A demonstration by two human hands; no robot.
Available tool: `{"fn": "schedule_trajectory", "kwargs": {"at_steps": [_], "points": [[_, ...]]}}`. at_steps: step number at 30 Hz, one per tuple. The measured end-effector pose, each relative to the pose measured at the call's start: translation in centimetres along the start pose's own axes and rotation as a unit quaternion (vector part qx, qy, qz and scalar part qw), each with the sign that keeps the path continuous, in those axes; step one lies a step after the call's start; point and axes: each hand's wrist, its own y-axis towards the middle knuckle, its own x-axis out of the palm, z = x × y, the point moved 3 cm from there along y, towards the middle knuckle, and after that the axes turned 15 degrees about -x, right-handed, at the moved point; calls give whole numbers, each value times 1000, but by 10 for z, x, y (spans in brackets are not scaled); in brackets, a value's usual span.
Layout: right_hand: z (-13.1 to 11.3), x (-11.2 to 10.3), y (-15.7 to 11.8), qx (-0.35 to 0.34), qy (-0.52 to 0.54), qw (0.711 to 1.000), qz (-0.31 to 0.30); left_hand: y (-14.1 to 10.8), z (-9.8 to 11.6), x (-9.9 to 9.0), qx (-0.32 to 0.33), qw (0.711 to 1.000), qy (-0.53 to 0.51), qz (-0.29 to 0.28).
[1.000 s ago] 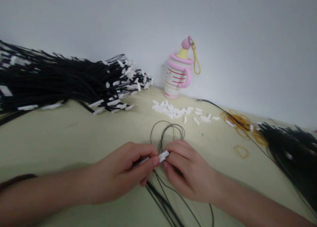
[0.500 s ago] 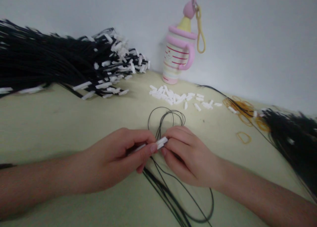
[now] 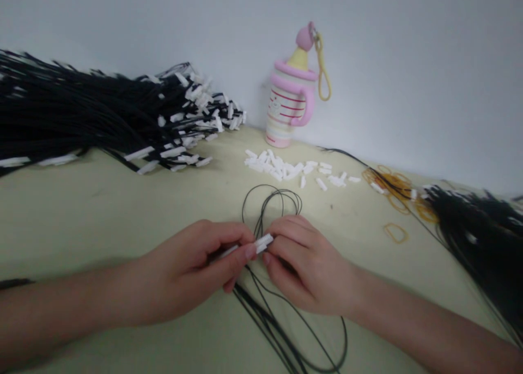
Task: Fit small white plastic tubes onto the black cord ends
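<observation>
My left hand and my right hand meet over the cream cloth. Between them is a small white plastic clip, pinched at its end by my right fingers. A thin white strip runs from it into my left fingers, which partly hide it. Loops of thin black cord rise beyond my hands, and more strands trail toward me beneath them. I cannot tell whether the cord passes through the clip.
A large bundle of black cords with white tags lies at the back left, and another bundle lies at right. Loose white clips, orange rubber bands and a pink-striped cup-shaped ornament stand along the wall.
The whole view has shifted up and then slightly back down as my head moves. My hands keep the same hold on the white clip.
</observation>
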Motion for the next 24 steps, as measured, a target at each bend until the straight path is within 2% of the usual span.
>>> {"fn": "schedule_trajectory", "kwargs": {"at_steps": [13, 24], "points": [[-1, -1, -2, 12, 0, 1000, -5, 0, 3, 1, -21, 999, -26, -27], [-2, 1, -1, 16, 3, 1000, -5, -1, 4, 1, -19, 999, -41, -24]]}}
